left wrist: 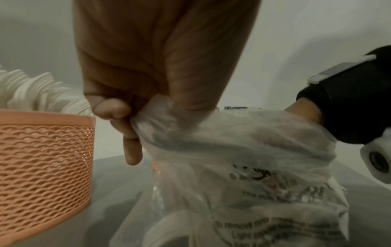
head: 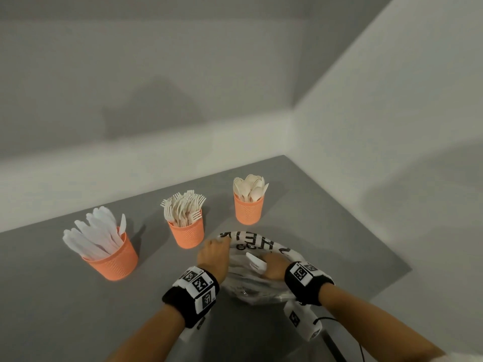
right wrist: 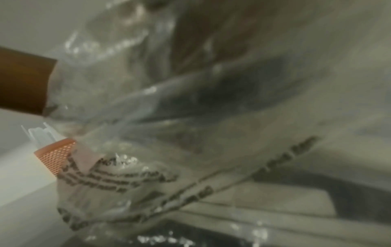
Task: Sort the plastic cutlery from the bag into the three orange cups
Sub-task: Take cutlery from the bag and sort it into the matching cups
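A clear printed plastic bag point(head: 264, 244) lies on the grey table in front of three orange mesh cups. The left cup point(head: 112, 259) holds knives, the middle cup point(head: 187, 232) forks and the right cup point(head: 248, 210) spoons. My left hand point(head: 212, 251) pinches the bag's rim point(left wrist: 160, 108) at its left side and holds the mouth up. My right hand point(head: 273, 267) is inside the bag's mouth and grips a few white cutlery pieces point(head: 256, 262) whose ends stick out; I cannot tell their kind. In the right wrist view the blurred bag plastic point(right wrist: 211, 117) hides my fingers.
The grey table point(head: 65, 309) ends at white walls behind and to the right. The fork cup point(left wrist: 42, 167) stands just left of my left hand. A dark cable point(head: 337, 322) runs under my right wrist near the table's front edge.
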`<state>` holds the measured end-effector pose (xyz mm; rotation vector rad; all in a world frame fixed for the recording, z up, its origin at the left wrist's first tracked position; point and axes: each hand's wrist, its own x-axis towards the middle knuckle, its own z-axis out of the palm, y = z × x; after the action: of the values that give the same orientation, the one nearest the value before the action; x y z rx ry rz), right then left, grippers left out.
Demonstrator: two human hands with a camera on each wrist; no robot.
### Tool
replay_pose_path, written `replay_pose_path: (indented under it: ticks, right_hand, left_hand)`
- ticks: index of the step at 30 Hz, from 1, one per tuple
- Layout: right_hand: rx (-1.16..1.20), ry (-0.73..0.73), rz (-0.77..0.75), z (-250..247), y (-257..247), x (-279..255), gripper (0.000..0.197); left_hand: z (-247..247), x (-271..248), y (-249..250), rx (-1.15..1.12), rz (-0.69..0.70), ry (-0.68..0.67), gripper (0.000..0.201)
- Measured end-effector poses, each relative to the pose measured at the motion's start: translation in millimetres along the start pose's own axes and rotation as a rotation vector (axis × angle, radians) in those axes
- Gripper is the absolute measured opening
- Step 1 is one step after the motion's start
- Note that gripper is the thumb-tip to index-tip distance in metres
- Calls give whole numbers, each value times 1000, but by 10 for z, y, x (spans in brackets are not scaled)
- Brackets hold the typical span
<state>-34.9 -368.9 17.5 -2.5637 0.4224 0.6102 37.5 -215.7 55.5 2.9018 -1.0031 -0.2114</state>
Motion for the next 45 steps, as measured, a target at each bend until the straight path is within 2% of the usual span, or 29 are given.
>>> replay_pose_path:
  ticks: [6,10,14,17,19,23,26,27,29,31,32,35,37,38,39,41,43,45]
  right_hand:
    - [-43,30,9,-91,21,-65,38]
    - [-65,50,25,-147,19,-146,45]
    - [-20,50,-36,-200,-7,-235,34]
    - [-87,155,-166,-286,7,-317,34]
    - [-7,215,-165,-338,-1,-356,24]
    - [594,292,-154,-416,-64,-336,11]
    - [865,420,-154,-557,-205,-306,22]
    - [934,447,-154,-618,-253,-287,26]
    - [1083,456,-162,-727,-369,-233,32]
    - [1216,466,-189,-817,-507,-190,33]
    - [1251,469,-210,-861,-593,-164,32]
    - [1336,486,-282,-933,-888,-92,28]
    - [1361,468,-333,-931,-1097,-69,23]
    - [1357,464,-355,-915,-1203,-63,21]
    - [1366,462,-382,-889,-1310,-66,21]
    - [1358,467,-414,-806,-1496,-48,23]
    - [1354,470,-385,-706,-1630,-19,24]
    - [1351,448,-328,-574,-1707,61,25]
  left_hand:
    - [-63,22,35,-25,1,-6,34]
    - [-97,56,39,-66,17,-36,37]
    - [-108,99,56,-84,-6,-20,40]
    - [-87,141,27,-175,-40,-86,44]
    - [-66,179,-4,-267,-24,-154,47]
    - [-80,178,-2,-558,1,-249,46]
    - [-144,133,13,-818,-11,-256,33]
    - [-161,130,2,-839,2,-206,29]
    - [-227,89,-39,-899,20,-17,21]
    - [-298,15,-91,-1081,-66,158,19]
    - [-320,-7,-145,-1239,-160,192,21]
    - [-375,-100,-280,-1790,-457,52,25]
    - [-369,-160,-367,-1931,-608,-98,35]
    - [-372,-190,-400,-1985,-637,-179,43]
    - [-383,-214,-424,-2047,-641,-250,52]
    - [-419,-217,-484,-2176,-588,-287,67]
    - [-503,-204,-541,-2263,-524,-268,69]
    - [-565,-194,-598,-2257,-484,-255,70]
